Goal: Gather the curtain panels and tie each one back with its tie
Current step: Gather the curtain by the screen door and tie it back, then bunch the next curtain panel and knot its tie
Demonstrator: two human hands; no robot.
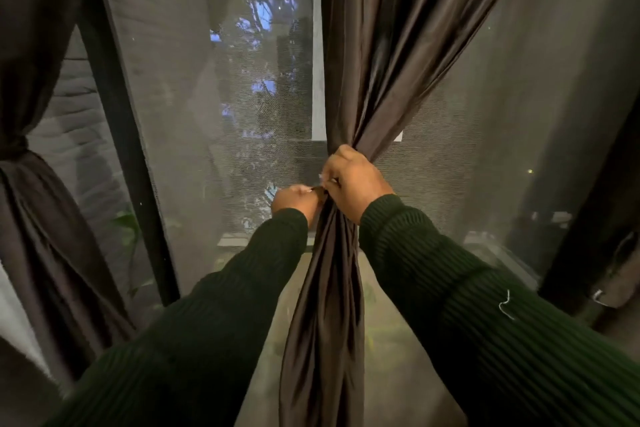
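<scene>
Right at the window's middle, the satiny brown curtain panel [346, 97] is bunched into a narrow waist. Her right hand [353, 180] clenches round the gathers; the left hand [298, 199] pinches fabric just beside it. Ribbed dark-green sleeves [450, 270]; fine mesh screen [207, 114] behind.

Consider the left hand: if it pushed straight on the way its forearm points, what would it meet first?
The gathered curtain panel, which the left hand already touches at its fingertips; beyond it, probably the mesh window screen, though depth is unclear.
</scene>
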